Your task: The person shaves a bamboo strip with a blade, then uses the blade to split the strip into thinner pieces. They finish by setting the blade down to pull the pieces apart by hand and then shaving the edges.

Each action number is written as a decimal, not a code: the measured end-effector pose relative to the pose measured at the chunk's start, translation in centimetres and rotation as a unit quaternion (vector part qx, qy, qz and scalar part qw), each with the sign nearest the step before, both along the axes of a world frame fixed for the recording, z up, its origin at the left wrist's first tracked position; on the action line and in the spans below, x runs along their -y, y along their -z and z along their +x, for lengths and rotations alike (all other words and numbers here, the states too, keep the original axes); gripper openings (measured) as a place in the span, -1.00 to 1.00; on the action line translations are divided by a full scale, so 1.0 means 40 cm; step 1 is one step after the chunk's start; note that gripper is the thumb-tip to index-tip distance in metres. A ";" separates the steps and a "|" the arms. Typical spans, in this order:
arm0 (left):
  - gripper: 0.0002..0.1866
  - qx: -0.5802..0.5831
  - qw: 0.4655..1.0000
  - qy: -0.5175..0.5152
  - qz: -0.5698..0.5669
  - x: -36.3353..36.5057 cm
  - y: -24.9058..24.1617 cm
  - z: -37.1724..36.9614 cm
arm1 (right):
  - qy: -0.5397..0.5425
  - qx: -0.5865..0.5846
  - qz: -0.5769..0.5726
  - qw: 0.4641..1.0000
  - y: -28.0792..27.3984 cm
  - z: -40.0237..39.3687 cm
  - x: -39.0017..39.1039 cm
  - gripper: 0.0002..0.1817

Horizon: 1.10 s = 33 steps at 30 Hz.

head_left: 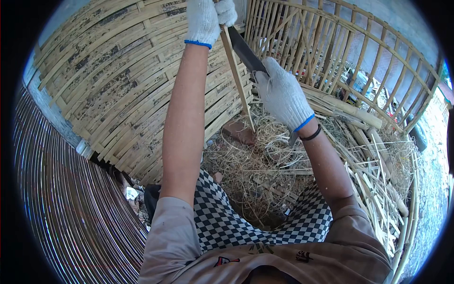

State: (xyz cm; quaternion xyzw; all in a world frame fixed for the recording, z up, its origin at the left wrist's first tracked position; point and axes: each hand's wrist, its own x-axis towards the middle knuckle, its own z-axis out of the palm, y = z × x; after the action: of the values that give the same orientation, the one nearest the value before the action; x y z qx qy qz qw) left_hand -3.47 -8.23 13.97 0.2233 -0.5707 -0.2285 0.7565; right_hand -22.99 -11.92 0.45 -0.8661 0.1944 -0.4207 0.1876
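My left hand [203, 21], in a white knit glove with a blue cuff, reaches to the top of the view. Its fingers are closed around the upper end of a long bamboo strip [238, 78], which slants down to the shavings on the ground. My right hand [283, 97], gloved the same way, grips a large dark-bladed knife [247, 51]. The blade points up and to the left, its far end right at the strip just below my left hand. Most of the handle is hidden in my right glove; its butt shows below the wrist.
Curly bamboo shavings [265, 156] cover the ground between my knees, with a brick [240, 131] among them. A woven bamboo panel [113, 80] stands at left, a bamboo slat fence [340, 42] behind at right. Bamboo poles [347, 110] and split strips [378, 199] lie at right.
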 end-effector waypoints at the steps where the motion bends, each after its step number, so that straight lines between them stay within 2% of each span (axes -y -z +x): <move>1: -0.40 -0.008 1.000 -0.005 0.009 0.023 -0.009 0.004 | 0.011 0.002 -0.014 1.000 -0.020 0.013 0.011 -0.67; 7: -0.41 -0.012 0.999 -0.034 -0.007 0.114 -0.025 0.021 | 0.024 -0.036 -0.035 0.998 -0.104 0.083 0.084 -0.68; 10: -0.41 -0.032 0.996 -0.082 -0.010 0.131 -0.024 0.016 | 0.001 0.001 -0.061 0.998 -0.080 0.117 0.123 -0.68; 13: -0.41 -0.037 0.991 -0.126 -0.025 0.133 -0.033 0.009 | -0.011 -0.009 -0.018 1.000 -0.071 0.124 0.109 -0.69; 14: -0.41 -0.035 0.990 -0.136 -0.032 0.139 -0.028 0.012 | 0.009 -0.029 -0.045 0.999 -0.063 0.125 0.111 -0.68; 17: -0.41 -0.042 0.989 -0.138 -0.028 0.142 -0.025 0.017 | 0.032 -0.043 -0.036 0.998 -0.026 0.117 0.092 -0.65; 18: -0.41 -0.037 0.989 -0.144 -0.022 0.138 -0.025 0.020 | 0.039 -0.029 -0.067 0.997 -0.011 0.114 0.085 -0.69; 21: -0.41 -0.044 0.986 -0.159 -0.022 0.124 -0.028 0.008 | 0.051 -0.068 -0.034 0.996 -0.006 0.088 0.066 -0.70; 22: -0.41 -0.044 0.986 -0.158 -0.021 0.117 -0.029 0.004 | 0.037 -0.050 -0.066 0.996 -0.015 0.075 0.069 -0.71; 25: -0.40 -0.027 0.991 -0.131 -0.016 0.117 -0.034 -0.019 | 0.011 -0.065 -0.061 0.996 -0.098 0.040 0.084 -0.71; 27: -0.39 -0.016 0.996 -0.092 0.000 0.126 -0.019 -0.038 | 0.048 -0.039 -0.064 0.996 -0.060 0.053 0.070 -0.68; 29: -0.39 -0.016 0.995 -0.103 -0.009 0.114 -0.010 -0.052 | 0.052 -0.033 -0.079 0.995 -0.006 0.074 0.087 -0.66; 30: -0.39 -0.014 0.994 -0.111 -0.016 0.102 -0.009 -0.059 | 0.024 -0.071 -0.044 0.996 -0.060 0.040 0.065 -0.69; 33: -0.39 -0.015 0.992 -0.125 -0.026 0.102 -0.008 -0.059 | 0.039 -0.029 -0.057 0.997 -0.085 0.036 0.050 -0.70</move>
State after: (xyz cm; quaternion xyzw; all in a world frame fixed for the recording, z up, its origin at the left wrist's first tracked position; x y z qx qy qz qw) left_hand -5.83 -12.30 14.30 0.2701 -0.5326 -0.1204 0.7930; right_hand -21.54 -13.91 3.85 -0.8788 0.2091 -0.4131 0.1157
